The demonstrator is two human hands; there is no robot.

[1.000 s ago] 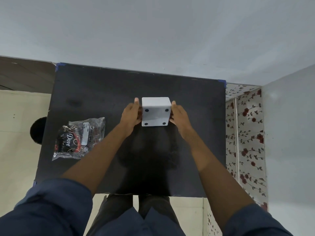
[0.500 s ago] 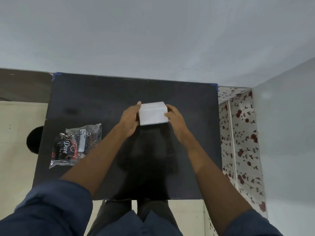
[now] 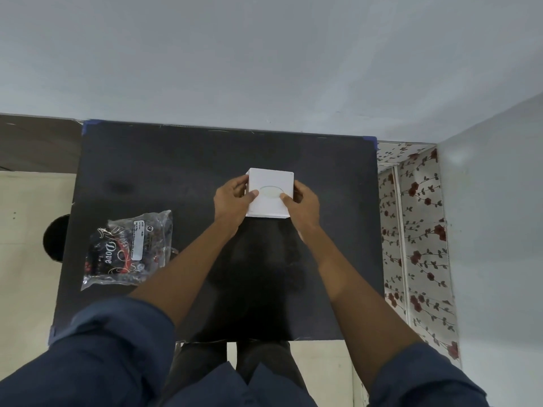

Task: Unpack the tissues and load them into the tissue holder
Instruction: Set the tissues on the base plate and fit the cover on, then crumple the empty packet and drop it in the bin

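Tissue pack (image 3: 127, 249), still sealed in clear plastic, lying flat at left of centre on the black table (image 3: 176, 160). Left hand (image 3: 230, 202) curled around the left side of the white holder (image 3: 270, 193), thumb pressed on its top face. Holder at centre frame, oval slot facing up, gripped between both hands. Right hand (image 3: 304, 205) wrapped on the right side, thumb beside the slot. Floral wall (image 3: 417, 230) at right.

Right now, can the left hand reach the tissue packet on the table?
Probably yes: the tissue packet lies uncovered beside the left forearm, but the left hand must first release the white holder.
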